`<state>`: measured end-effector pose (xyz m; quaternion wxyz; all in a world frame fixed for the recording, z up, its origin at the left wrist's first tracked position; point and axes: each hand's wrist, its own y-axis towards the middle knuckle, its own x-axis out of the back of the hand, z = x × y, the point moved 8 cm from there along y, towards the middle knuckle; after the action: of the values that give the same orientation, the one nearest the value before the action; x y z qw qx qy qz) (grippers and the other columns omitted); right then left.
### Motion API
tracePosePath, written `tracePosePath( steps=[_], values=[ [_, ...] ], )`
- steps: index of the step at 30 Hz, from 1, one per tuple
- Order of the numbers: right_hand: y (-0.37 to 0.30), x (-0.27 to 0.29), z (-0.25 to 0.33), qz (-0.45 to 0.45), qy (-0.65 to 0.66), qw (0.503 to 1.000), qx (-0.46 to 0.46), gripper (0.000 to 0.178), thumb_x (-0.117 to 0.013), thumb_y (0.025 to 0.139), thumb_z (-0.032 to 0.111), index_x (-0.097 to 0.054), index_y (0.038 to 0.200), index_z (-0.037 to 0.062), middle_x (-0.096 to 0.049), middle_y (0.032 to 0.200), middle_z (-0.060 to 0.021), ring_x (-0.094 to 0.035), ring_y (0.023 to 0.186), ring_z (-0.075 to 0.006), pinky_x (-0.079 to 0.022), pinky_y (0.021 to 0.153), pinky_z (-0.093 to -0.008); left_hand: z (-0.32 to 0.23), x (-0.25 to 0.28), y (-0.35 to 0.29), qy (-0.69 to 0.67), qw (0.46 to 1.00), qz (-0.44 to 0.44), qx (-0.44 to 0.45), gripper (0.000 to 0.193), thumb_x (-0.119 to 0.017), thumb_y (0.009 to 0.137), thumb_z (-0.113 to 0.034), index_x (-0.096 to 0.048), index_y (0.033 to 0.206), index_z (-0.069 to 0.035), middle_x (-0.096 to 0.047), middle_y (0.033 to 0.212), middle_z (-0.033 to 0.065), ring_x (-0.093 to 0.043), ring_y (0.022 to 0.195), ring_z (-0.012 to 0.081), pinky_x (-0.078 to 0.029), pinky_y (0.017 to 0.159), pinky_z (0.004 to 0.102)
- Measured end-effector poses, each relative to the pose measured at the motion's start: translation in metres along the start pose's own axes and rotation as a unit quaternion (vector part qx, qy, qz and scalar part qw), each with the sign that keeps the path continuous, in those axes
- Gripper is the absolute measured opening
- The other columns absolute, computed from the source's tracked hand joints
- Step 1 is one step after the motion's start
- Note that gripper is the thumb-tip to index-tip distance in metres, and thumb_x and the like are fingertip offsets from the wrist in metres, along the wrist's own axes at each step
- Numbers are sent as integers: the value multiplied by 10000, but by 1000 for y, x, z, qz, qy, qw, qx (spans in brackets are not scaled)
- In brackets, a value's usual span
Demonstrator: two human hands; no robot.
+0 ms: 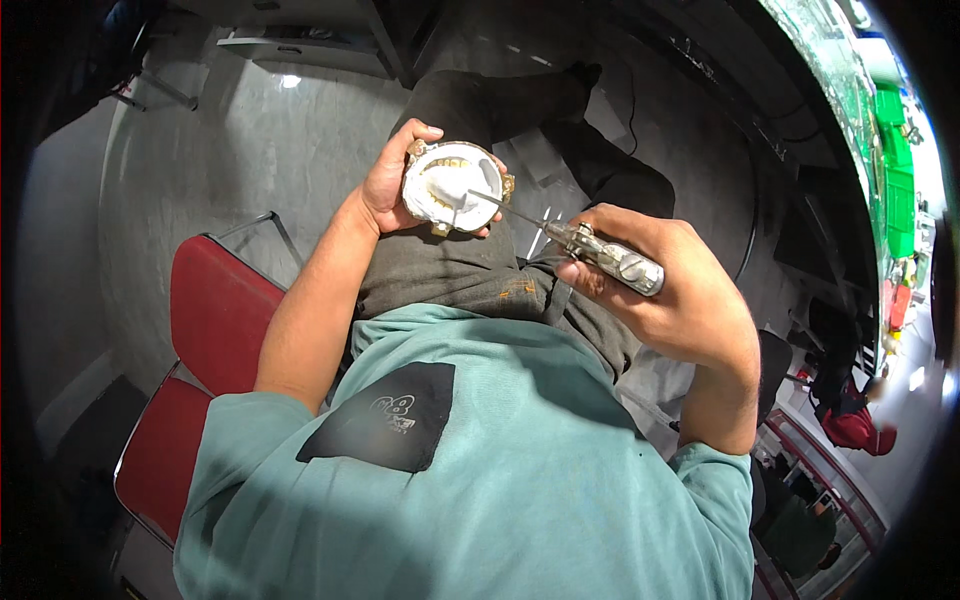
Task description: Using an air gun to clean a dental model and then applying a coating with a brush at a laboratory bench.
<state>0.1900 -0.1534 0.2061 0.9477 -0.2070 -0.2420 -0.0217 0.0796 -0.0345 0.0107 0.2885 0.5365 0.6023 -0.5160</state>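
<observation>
A: What's furthest left?

B: A red chair [225, 315], below and left of the left hand [385, 185]. That hand curls around a round mould [440, 228] above the trousers [430, 275], fingertips showing past its right edge.

A: Any risk?

B: The mould could twist or slip under an off-centre push, since one hand alone seems to steady it.

A: What's inside?

B: White plaster [437, 207] and a row of teeth [455, 163]. A skidding tip could chip them.

A: Next?

B: The thin rod [510, 209] slants from the right hand [680, 285] over the plaster; I can't tell how hard it presses. Too much force could jab the left fingertips nearby.

A: And the right hand?

B: Thumb and fingers pinch the metal tool [625, 264]; a loose pinch could let it swing.
</observation>
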Motion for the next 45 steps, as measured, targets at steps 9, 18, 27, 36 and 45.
tracePosePath(
  steps=[9,18,27,36,45],
  values=[
    [2,3,2,12,-23,1000,-6,275,-783,910,235,-668,959,-10,-680,769,-179,-682,671,-318,-508,622,-399,0,6,0,37,998,-39,-11,731,-426,937,-499,-629,1275,117,-711,1169,272,-727,1001,412,-605,894,509],
    [12,-3,11,9,-24,1000,8,287,-767,921,232,-687,1006,-30,-706,818,-207,-712,725,-340,-529,659,-419,-1,13,1,46,997,-59,-10,707,-443,948,-469,-638,1260,134,-730,1137,268,-745,982,354,-609,898,442],
    [19,-6,17,20,-60,998,15,313,-756,917,235,-693,1033,-49,-721,843,-224,-732,781,-374,-554,701,-431,0,15,3,54,996,-64,-12,691,-443,961,-461,-657,1236,135,-742,1145,230,-745,983,277,-592,922,358],
    [25,-9,20,39,-72,997,10,317,-755,911,227,-688,1032,-59,-723,841,-228,-739,802,-379,-562,711,-438,0,12,1,53,998,-38,4,686,-439,968,-459,-659,1237,133,-748,1131,222,-748,960,262,-597,903,345],
    [33,-12,25,33,-82,995,46,278,-777,915,232,-659,969,-14,-671,782,-186,-634,674,-355,-499,644,-410,-1,16,1,51,998,-28,10,681,-437,972,-442,-628,1281,134,-726,1180,242,-736,1012,284,-584,953,368]
  ],
)
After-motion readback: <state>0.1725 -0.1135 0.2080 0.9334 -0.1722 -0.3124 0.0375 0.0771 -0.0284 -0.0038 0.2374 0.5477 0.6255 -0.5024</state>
